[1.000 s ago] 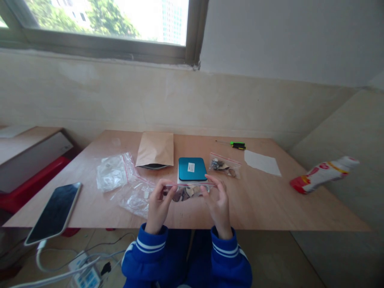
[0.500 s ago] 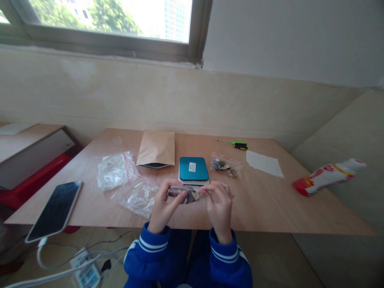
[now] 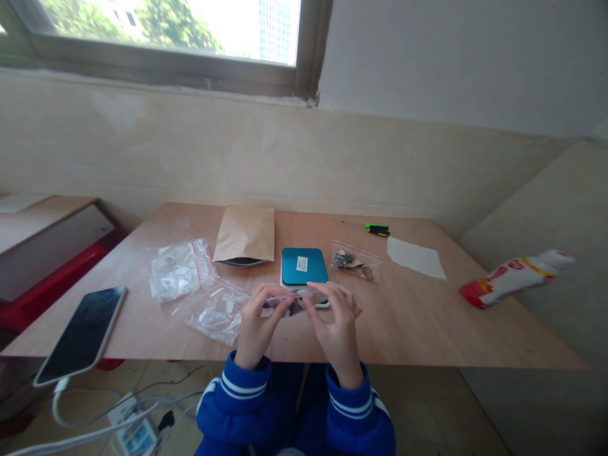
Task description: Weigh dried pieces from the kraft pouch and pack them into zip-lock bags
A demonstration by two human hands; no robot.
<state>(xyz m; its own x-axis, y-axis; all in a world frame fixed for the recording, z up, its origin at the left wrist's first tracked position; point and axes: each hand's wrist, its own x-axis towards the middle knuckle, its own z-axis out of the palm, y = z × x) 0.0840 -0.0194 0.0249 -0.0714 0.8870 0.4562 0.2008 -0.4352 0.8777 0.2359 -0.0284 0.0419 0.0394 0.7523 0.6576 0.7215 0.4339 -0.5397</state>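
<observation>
Between my two hands is a small clear zip bag (image 3: 295, 306) with dark and pale bits inside, held up in front of the near edge of a blue-topped digital scale (image 3: 313, 269). My left hand (image 3: 259, 320) pinches the bag's left part by its top edge. On the other side, my right hand (image 3: 336, 320) pinches the same edge, thumb and forefinger close to the left hand's fingers. Much of the bag is hidden behind the fingers. Another zip bag of small parts (image 3: 355, 261) lies to the right of the scale.
Behind lie a brown paper pouch (image 3: 246, 234), a screwdriver (image 3: 377, 229) and white paper (image 3: 415, 257). Clear plastic bags (image 3: 178, 272) are on the left, near a phone (image 3: 80, 335) on a cable at the table's edge. A white-and-red bottle (image 3: 515, 278) lies at right.
My right hand has slid left along the bag's top edge, so its fingertips are now nearer my left hand's. The left hand keeps its pinch. The view has shifted slightly.
</observation>
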